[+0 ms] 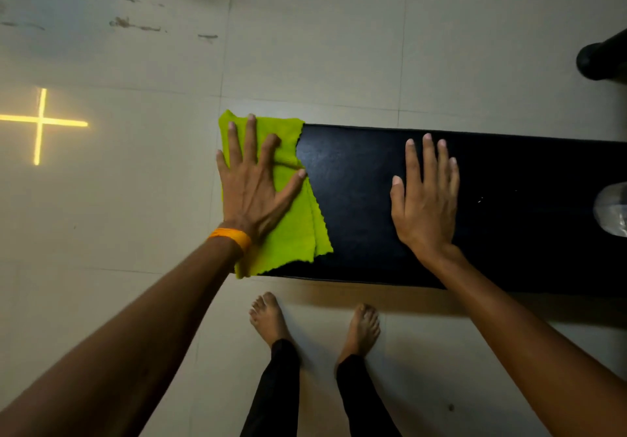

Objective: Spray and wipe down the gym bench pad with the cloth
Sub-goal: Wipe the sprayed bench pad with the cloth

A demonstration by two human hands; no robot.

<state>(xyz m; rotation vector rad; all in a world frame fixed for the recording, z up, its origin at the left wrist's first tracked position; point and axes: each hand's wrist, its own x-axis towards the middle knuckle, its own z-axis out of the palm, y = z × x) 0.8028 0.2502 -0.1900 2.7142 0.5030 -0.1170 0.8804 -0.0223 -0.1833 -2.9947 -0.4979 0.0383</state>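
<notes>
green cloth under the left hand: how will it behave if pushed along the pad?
The green cloth looks floppy: it is folded and creased under the left hand. It probably bunches unless pressed flat. The bench pad looks smooth, so it likely slides easily.

left hand [252, 182] flat on green cloth [298, 229] | right hand [425, 199] flat on bench pad [356, 172]
</notes>
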